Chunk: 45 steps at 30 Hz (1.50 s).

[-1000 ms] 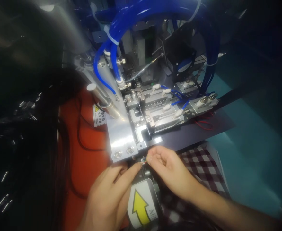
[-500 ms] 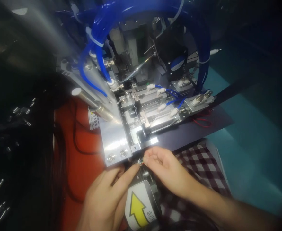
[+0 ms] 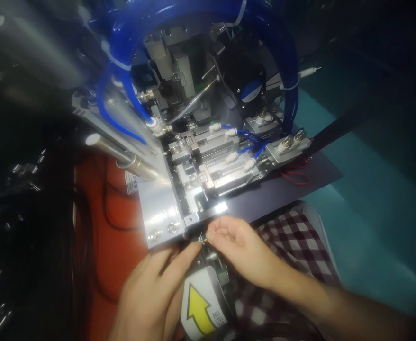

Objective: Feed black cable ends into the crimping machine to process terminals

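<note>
Thin coloured wires (image 3: 204, 239) show between the fingertips of both hands, below the front edge of a metal machine (image 3: 194, 166). My right hand (image 3: 236, 244) is closed, thumb and index finger pinching the wires. My left hand (image 3: 158, 284) reaches up from the lower left; its thumb tip touches a small pale part at the end of the wires. The other left fingers are partly hidden under a metal plate (image 3: 163, 208). Below the hands is a white label with a yellow arrow (image 3: 199, 308).
Thick blue tubes (image 3: 286, 61) arch over the machine. A metal rod (image 3: 110, 149) sticks up at the left. An orange surface (image 3: 117, 251) with dark cables lies left, a checkered cloth (image 3: 296, 246) right, and a teal surface (image 3: 367, 213) beyond it.
The view has shifted, so the machine appears slightly farther left. Both hands keep nearly the same pose at the wires.
</note>
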### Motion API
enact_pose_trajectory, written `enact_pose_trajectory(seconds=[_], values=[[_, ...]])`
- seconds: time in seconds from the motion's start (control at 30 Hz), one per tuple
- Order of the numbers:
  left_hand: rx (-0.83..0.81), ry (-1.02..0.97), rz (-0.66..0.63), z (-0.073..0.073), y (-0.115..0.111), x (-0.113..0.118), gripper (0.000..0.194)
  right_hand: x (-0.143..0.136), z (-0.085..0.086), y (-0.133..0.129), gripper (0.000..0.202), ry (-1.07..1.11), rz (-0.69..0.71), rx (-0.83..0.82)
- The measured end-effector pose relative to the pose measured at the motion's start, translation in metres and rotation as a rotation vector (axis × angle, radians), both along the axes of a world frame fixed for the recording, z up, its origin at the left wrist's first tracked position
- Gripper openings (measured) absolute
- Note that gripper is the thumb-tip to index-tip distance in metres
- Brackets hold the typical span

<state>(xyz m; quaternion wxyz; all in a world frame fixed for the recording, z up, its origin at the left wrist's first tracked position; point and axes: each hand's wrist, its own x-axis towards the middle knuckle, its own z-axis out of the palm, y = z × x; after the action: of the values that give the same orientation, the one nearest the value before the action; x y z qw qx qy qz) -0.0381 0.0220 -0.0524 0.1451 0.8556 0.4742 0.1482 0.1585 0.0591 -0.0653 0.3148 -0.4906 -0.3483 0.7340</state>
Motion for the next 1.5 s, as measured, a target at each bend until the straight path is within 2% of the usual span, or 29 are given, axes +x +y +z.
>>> enact_pose_trajectory(seconds=[0.2,0.57,0.8,0.93,1.27,1.5], values=[[-0.001,-0.011,0.011,0.001,-0.002,0.0,0.041,0.004,0.003,0.002,0.012,-0.081,0.016,0.027],[0.008,-0.025,0.03,-0.004,-0.003,-0.001,0.042,-0.002,0.006,0.001,0.012,-0.075,0.005,0.035],[0.014,-0.04,0.021,-0.003,-0.003,-0.002,0.043,-0.001,0.009,0.003,0.015,0.007,0.0,-0.094],[0.009,-0.039,0.02,-0.003,-0.003,-0.001,0.043,-0.001,0.009,0.001,0.014,-0.067,-0.059,0.006],[0.008,-0.045,0.042,-0.005,-0.004,0.0,0.043,-0.006,0.003,-0.005,0.016,-0.119,-0.058,0.184],[0.0,-0.056,0.033,-0.004,-0.003,0.0,0.042,-0.004,0.003,-0.005,0.016,-0.134,-0.03,0.207]])
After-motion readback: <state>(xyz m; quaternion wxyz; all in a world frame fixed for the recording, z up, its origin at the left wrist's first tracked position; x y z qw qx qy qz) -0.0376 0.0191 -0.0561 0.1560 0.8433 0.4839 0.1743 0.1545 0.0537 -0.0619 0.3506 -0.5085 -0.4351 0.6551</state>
